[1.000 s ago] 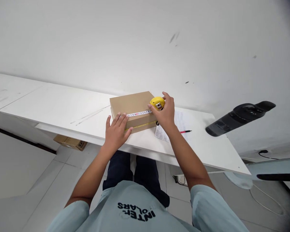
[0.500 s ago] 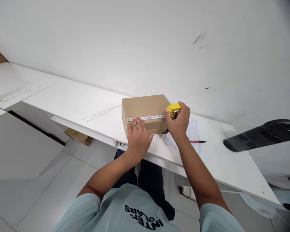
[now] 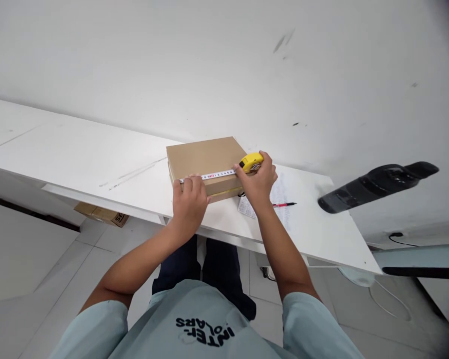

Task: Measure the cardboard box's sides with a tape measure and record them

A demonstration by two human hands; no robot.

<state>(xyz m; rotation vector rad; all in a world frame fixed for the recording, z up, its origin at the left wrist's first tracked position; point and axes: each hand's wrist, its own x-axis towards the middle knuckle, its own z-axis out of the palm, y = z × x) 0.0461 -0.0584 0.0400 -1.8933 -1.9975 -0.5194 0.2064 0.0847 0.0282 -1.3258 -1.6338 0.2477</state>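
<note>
Flat left hand (image 3: 190, 199) pins tape (image 3: 213, 175) onto the box (image 3: 205, 154); right hand (image 3: 258, 182) grips its yellow case (image 3: 251, 162).

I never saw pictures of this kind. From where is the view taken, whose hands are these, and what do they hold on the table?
There is no machine: a person wears a camera on the head, so the view looks forward and down at their own two arms. On the long white table lies a flat brown cardboard box. The right hand grips a yellow tape measure case at the box's right edge. Its white numbered tape runs left along the box's top, and the left hand presses it down near the left corner. Right of the box lie a sheet of paper with writing and a red pen. The dark long object farther right is unclear to me.
</note>
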